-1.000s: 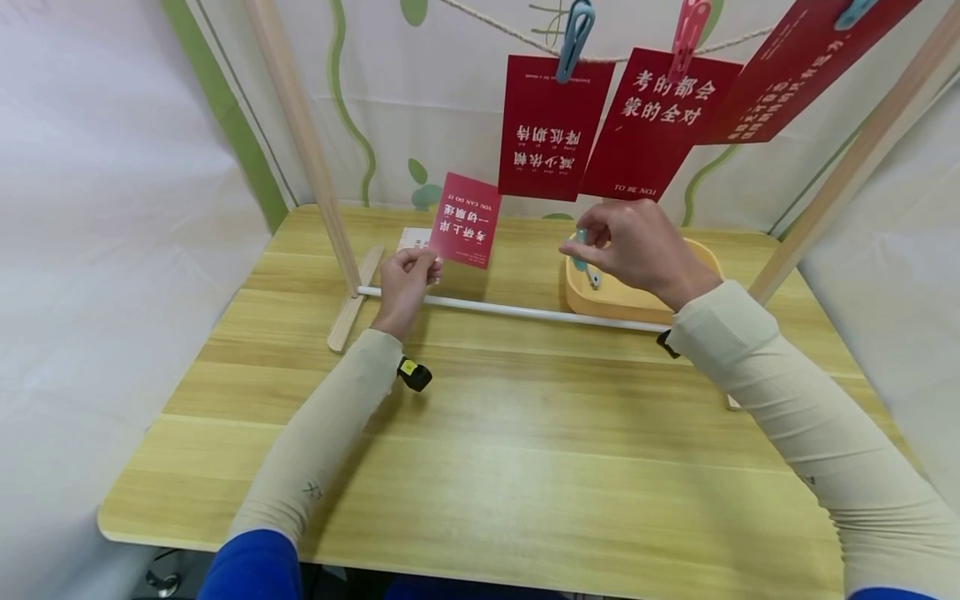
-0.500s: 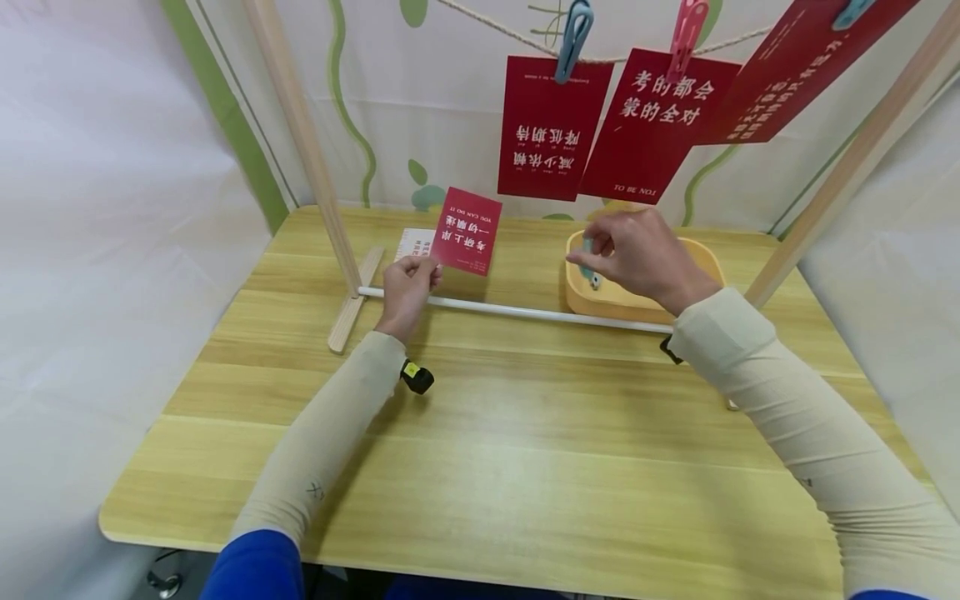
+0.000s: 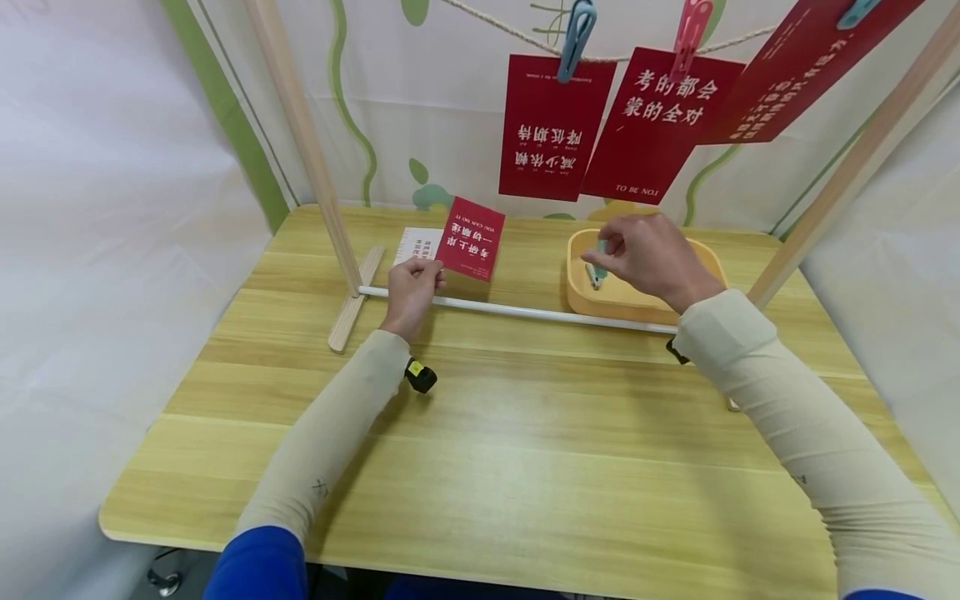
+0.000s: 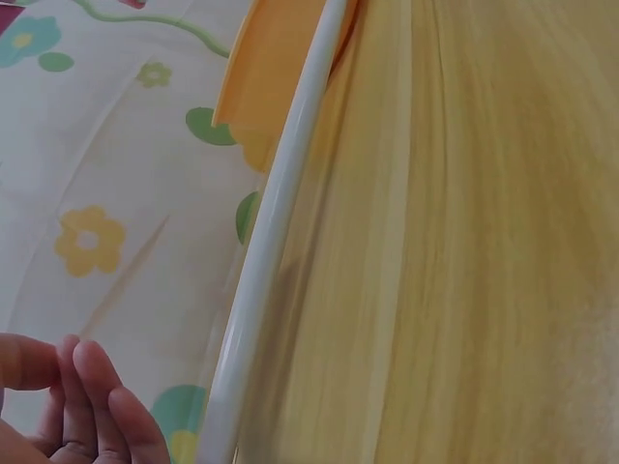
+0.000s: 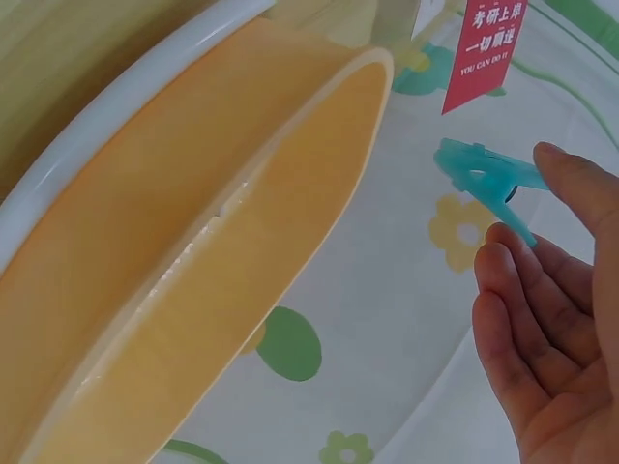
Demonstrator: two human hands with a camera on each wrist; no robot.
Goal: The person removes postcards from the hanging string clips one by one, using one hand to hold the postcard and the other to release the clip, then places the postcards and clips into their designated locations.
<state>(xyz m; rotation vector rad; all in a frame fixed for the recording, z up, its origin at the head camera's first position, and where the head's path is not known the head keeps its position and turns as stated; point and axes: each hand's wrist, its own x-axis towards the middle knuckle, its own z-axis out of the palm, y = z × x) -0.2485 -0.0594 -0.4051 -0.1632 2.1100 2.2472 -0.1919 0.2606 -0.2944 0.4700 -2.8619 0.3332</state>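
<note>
We've got the red card (image 3: 472, 240) near the worktop's (image 3: 487, 467) far edge, toward its far-left corner, lower corner pinched in the left hand (image 3: 411, 287); teal clip (image 5: 484, 174) is held between thumb and fingers of the right hand (image 3: 652, 254) over the yellow tray (image 3: 576, 287), toward the far-right corner. We'd call this the pick-up step; next move likely calls for raising the card to the rope (image 3: 502, 30) and squeezing the clip open.
</note>
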